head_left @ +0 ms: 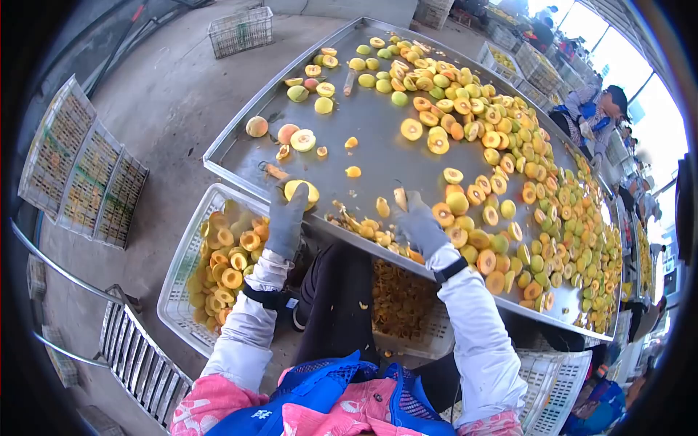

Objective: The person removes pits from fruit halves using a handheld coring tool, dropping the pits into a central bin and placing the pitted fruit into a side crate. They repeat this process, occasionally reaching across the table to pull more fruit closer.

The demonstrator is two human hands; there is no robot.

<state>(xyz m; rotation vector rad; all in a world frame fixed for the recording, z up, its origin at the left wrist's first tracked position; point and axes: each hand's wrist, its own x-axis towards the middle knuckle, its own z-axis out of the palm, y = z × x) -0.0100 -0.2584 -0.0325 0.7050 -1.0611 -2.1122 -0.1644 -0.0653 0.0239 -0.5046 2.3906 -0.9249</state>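
Note:
My left hand [286, 227], in a grey glove, is closed around a yellow peach half [304, 193] above the near edge of the metal table [334, 145]. In my right hand [422, 227], also gloved, is a small wooden-handled tool [400, 198]; its tip is too small to make out. Close to my right hand lie a loose peach piece [382, 207] and a pile of scraps [363, 229] along the rim. Another wooden-handled tool [275, 171] rests just beyond my left hand. Halved and whole peaches [502, 167] cover the table's right side.
Below my left arm stands a white crate [174, 280] of peach halves [225, 265]. A second crate [436, 330] under the table holds brown scraps [407, 301]. Stacked crates [80, 167] and a slatted metal chair [142, 360] are at left. A co-worker [596, 116] stands across the table.

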